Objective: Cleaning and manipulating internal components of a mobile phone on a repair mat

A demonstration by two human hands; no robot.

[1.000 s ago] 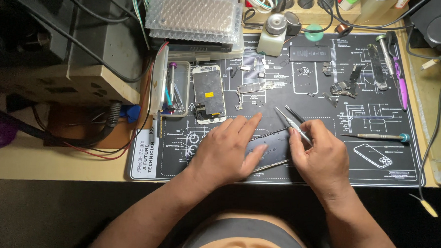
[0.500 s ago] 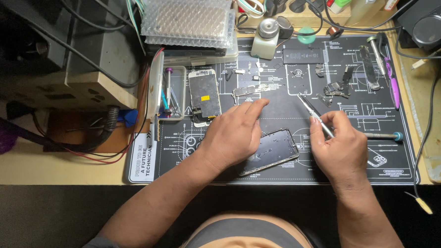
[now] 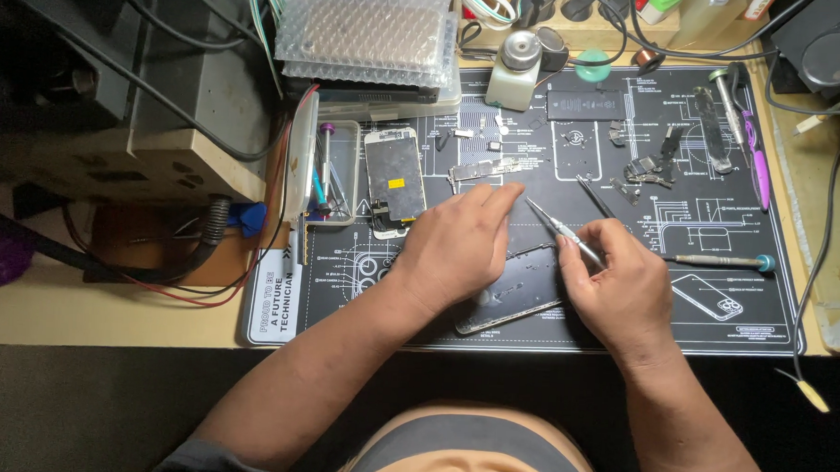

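A phone [image 3: 517,292] w/ a dark glossy face is laid flat and slanted on the black work mat [image 3: 535,189], near the mat's front edge, approx. centre. It is pressed down by the left hand [image 3: 457,247], which covers its upper-left part; the fingers are held together and stretched toward 1 o'clock, palm down. At 3 o'clock of that hand, the right hand [image 3: 625,292] is rested on the mat just beside the phone's right edge. Tweezers [image 3: 554,228] are pinched betw. its thumb and forefinger, the thin tip aimed toward 10 o'clock, just above the phone's top edge and close to the left fingertips. Whether the tip touches anything cannot be told.

At 11 o'clock from the phone, a second opened phone body [image 3: 394,174] w/ a yellow spot is laid upright on the mat; left of it a small clear tray [image 3: 340,171] w/ tools is placed. At 12 o'clock, small metal parts are scattered, and farther back a round-capped bottle [image 3: 517,70] and a flat black battery [image 3: 586,104] are seen. At 3 o'clock, a screwdriver [image 3: 721,261] w/ a teal end is laid crosswise. At 1 o'clock, far corner, a purple tool [image 3: 756,161] is laid. A bubble-wrap packet [image 3: 367,35] is stacked at the back left.
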